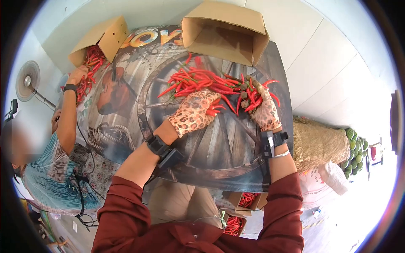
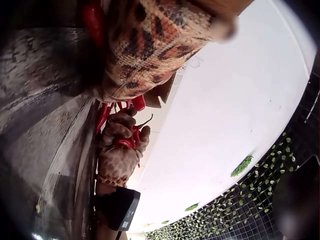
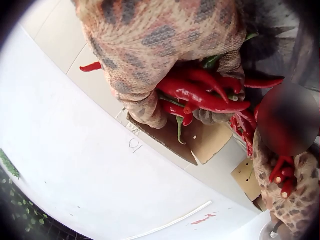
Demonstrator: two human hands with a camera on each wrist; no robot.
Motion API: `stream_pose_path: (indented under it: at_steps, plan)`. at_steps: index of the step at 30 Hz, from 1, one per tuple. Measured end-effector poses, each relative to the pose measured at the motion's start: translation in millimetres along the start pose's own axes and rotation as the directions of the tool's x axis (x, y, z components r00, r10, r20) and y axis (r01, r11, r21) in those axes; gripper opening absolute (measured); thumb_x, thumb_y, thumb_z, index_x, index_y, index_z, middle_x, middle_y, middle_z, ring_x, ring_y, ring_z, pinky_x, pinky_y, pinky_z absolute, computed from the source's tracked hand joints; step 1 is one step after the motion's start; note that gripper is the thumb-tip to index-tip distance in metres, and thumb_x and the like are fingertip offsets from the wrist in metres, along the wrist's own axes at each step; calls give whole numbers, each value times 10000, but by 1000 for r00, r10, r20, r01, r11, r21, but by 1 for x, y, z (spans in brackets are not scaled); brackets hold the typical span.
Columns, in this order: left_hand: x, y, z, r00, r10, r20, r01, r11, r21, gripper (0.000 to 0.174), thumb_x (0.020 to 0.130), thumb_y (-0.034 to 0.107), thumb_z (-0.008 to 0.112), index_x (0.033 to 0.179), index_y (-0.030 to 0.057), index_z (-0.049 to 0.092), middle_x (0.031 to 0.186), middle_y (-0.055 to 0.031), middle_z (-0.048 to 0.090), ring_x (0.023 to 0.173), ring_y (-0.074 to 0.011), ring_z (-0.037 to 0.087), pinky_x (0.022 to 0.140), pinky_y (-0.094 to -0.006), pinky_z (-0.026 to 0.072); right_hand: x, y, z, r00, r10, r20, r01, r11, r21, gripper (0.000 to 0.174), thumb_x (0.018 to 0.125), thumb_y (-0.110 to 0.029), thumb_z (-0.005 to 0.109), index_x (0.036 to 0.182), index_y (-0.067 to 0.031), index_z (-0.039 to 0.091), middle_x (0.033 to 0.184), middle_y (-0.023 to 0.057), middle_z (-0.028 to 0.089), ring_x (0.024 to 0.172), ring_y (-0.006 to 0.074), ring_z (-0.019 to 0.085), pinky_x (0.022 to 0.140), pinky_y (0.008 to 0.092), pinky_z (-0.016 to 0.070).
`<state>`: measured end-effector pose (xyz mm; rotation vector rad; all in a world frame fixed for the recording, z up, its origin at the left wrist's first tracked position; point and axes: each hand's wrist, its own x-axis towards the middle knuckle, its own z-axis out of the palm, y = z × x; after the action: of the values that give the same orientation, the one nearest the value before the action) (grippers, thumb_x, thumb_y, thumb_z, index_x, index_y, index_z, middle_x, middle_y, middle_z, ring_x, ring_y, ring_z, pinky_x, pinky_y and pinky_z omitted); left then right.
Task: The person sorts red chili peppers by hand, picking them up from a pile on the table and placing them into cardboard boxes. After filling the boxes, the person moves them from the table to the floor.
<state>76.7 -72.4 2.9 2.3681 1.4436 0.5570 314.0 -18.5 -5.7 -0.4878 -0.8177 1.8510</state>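
My left hand (image 1: 193,113), in a leopard-print glove, curls round several red chili peppers (image 1: 215,107) at the near side of a loose pile of chilies (image 1: 196,80). In the right wrist view, the ends of those held peppers (image 3: 286,181) poke out of the left glove. To the right of the pile, my right hand (image 1: 267,113) grips a bunch of red chilies (image 3: 200,95), some with green stems, between its thumb and fingers. The right glove's fingertips (image 1: 244,95) look dark and stained. In the left wrist view, the left glove (image 2: 155,55) hides its own peppers.
An open cardboard box (image 1: 225,31) lies on its side behind the pile. At the far left, another person's hand (image 1: 77,76) reaches to chilies spilling from a smaller box (image 1: 101,40). Below the printed table (image 1: 202,147) stand boxes of chilies (image 1: 233,226). Watermelons (image 1: 356,152) lie at right.
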Motion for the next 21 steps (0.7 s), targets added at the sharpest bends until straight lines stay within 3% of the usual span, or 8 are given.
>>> stream_pose_path:
  at_steps: [6, 8, 9, 12, 13, 16, 17, 21]
  plan:
    - [3, -19, 16, 973, 109, -204, -122, 991, -54, 592, 688, 26, 645, 1266, 43, 521, 1202, -175, 554, 1153, -347, 508, 1003, -398, 401, -1, -1, 2, 997, 57, -50, -56, 998, 6, 384, 931, -252, 550, 1267, -72, 497, 1079, 86, 600, 843, 176, 594, 630, 302, 505]
    - [5, -22, 17, 945, 87, -316, -159, 965, -209, 532, 732, -12, 593, 1257, 33, 526, 1204, -158, 561, 1141, -284, 533, 966, -354, 434, -2, 0, 1, 996, 79, 37, -82, 993, 86, 388, 925, -246, 560, 1273, -87, 499, 1082, 79, 604, 840, 169, 593, 626, 292, 500]
    - [4, -18, 16, 939, -16, -344, -173, 843, -510, 477, 774, -33, 556, 1247, 25, 529, 1202, -133, 574, 1115, -217, 552, 929, -312, 453, -4, 1, 5, 996, 95, -1, -94, 992, 83, 420, 938, -241, 549, 1308, -62, 461, 1076, 70, 587, 822, 169, 593, 604, 268, 498]
    - [3, -7, 3, 905, -111, -410, -139, 836, -532, 439, 796, -30, 565, 1231, 18, 533, 1188, -111, 589, 1083, -177, 562, 918, -292, 455, -18, 4, 32, 986, 168, -3, -167, 980, 111, 424, 938, -244, 547, 1314, -68, 458, 1083, 69, 578, 832, 169, 584, 602, 261, 489]
    - [1, -3, 4, 926, -256, -278, -115, 511, -852, 405, 807, 1, 583, 1210, 26, 545, 1149, -91, 608, 1047, -159, 570, 899, -279, 459, -17, 11, 27, 980, 198, 2, -198, 975, 98, 446, 935, -261, 554, 1330, -82, 450, 1083, 75, 580, 851, 173, 580, 617, 271, 490]
    - [4, -5, -1, 920, -230, -317, -111, 623, -774, 388, 817, 31, 590, 1202, 38, 549, 1071, -57, 627, 974, -112, 577, 842, -246, 470, -22, 27, 46, 978, 203, 46, -203, 979, -10, 458, 930, -262, 563, 1342, -99, 445, 1077, 84, 587, 854, 173, 576, 625, 281, 484]
    - [1, -5, -5, 932, -332, -145, 31, 472, -881, 392, 817, 50, 599, 1206, 46, 546, 991, -23, 624, 893, -78, 576, 780, -223, 479, -26, 31, 52, 975, 217, 53, -218, 975, 31, 465, 929, -255, 567, 1341, -80, 440, 1119, 102, 590, 920, 200, 596, 688, 337, 524]
    - [1, 12, 1, 944, -270, -189, -92, 335, -938, 386, 816, 47, 607, 1197, 44, 547, 969, -2, 606, 856, -64, 567, 750, -222, 487, -27, 43, 54, 954, 297, -36, -299, 943, -147, 433, 944, -254, 552, 1305, -36, 453, 1223, 122, 565, 1106, 266, 577, 886, 473, 530]
